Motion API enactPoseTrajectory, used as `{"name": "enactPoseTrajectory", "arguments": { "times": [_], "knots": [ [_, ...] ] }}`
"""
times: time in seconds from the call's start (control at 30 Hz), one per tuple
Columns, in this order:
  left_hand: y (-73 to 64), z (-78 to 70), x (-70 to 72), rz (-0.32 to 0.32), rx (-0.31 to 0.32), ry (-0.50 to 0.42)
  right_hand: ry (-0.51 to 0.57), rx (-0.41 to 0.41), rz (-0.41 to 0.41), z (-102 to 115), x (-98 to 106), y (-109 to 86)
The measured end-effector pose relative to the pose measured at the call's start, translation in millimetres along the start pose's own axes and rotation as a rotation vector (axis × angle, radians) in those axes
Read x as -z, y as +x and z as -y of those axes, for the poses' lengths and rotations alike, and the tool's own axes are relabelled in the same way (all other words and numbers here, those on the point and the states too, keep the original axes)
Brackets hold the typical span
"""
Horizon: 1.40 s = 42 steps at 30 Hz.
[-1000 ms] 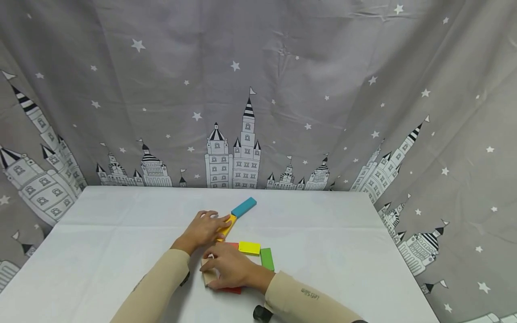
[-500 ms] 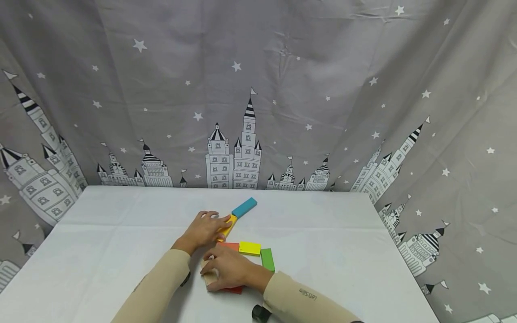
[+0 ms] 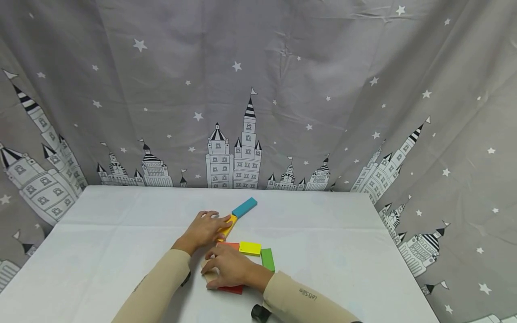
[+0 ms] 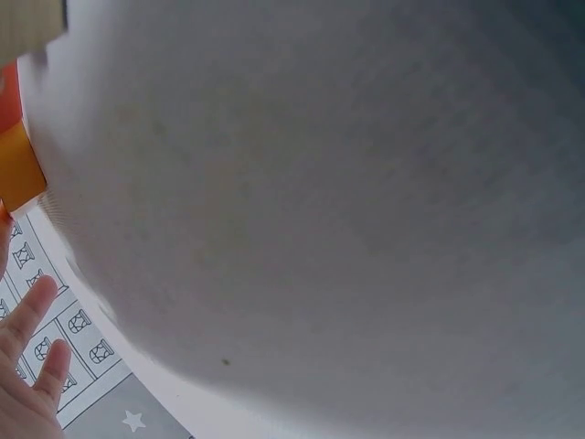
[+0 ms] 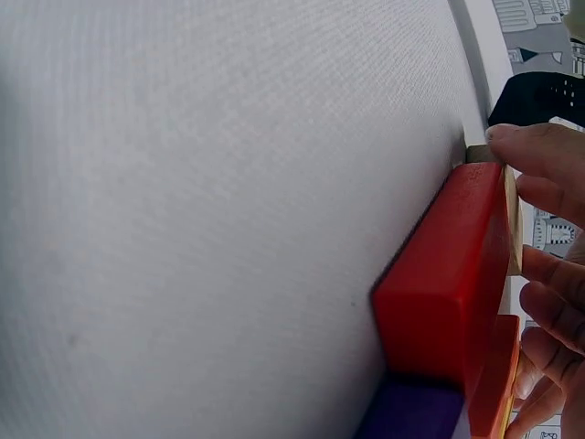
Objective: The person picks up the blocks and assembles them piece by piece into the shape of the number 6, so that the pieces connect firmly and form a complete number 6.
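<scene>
My left hand point(image 3: 203, 228) holds an orange-yellow block point(image 3: 229, 229) between thumb and fingers, lying flat on the table. The far end of that block meets a blue block point(image 3: 244, 207). Nearer the front edge, my right hand point(image 3: 235, 268) grips a plain wooden block point(image 3: 210, 276) by its ends. A red block point(image 5: 439, 242) adjoins the wooden one in the right wrist view, and a purple block point(image 5: 413, 410) touches the red one. Behind the right hand lies an orange-red block point(image 3: 229, 245), partly covered in the head view. Fingers of the left hand point(image 4: 32, 366) show at the left wrist view's edge.
A yellow block point(image 3: 250, 249) and a green block point(image 3: 268, 259) continue the ring of blocks to the right. White cloth covers the table point(image 3: 323, 251). At the back hangs a grey curtain point(image 3: 307, 58) printed with castles and stars.
The right hand has shifted very slightly with the wooden block, and more of the orange-red block shows behind it. The left hand stays in place.
</scene>
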<state>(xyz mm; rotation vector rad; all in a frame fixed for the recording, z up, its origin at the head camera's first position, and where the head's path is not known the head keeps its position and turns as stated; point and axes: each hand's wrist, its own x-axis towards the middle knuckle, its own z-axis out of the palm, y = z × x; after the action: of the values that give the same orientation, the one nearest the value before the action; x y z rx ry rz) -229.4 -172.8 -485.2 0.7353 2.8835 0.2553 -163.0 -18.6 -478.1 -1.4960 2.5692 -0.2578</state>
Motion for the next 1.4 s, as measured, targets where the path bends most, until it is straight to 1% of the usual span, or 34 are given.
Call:
{"name": "enactPoseTrajectory", "arguments": {
  "times": [0.23, 0.47, 0.53, 0.77, 0.93, 1.07, 1.23, 1.4],
  "knots": [
    [0.1, 0.5, -0.3, -0.010, -0.019, 0.039, -0.003, 0.029, -0.023, -1.8, 0.8, -1.6],
    [0.3, -0.8, 0.1, 0.005, -0.003, 0.038, 0.019, 0.007, -0.069, -3.7, 4.6, -12.0],
    [0.3, -1.0, -0.2, 0.009, -0.002, 0.041, 0.027, -0.015, -0.090, -5.1, 4.6, -17.1],
    [0.7, -1.5, -0.3, 0.016, 0.001, 0.041, 0.153, -0.177, -0.146, -9.8, 10.0, -38.2],
    [1.1, -1.8, -0.8, 0.015, 0.007, 0.030, 0.215, -0.220, -0.169, -13.6, 13.4, -48.7],
    [2.5, -2.8, 0.4, 0.022, 0.016, 0.017, 0.242, -0.250, -0.164, -14.8, 12.8, -54.3],
    [2.8, -3.0, -0.3, 0.030, 0.031, 0.022, 0.250, -0.236, -0.148, -15.7, 7.8, -61.1],
    [2.3, -2.8, -1.5, 0.013, 0.030, 0.025, 0.204, -0.173, -0.181, -15.1, 0.2, -66.6]
  ]
}}
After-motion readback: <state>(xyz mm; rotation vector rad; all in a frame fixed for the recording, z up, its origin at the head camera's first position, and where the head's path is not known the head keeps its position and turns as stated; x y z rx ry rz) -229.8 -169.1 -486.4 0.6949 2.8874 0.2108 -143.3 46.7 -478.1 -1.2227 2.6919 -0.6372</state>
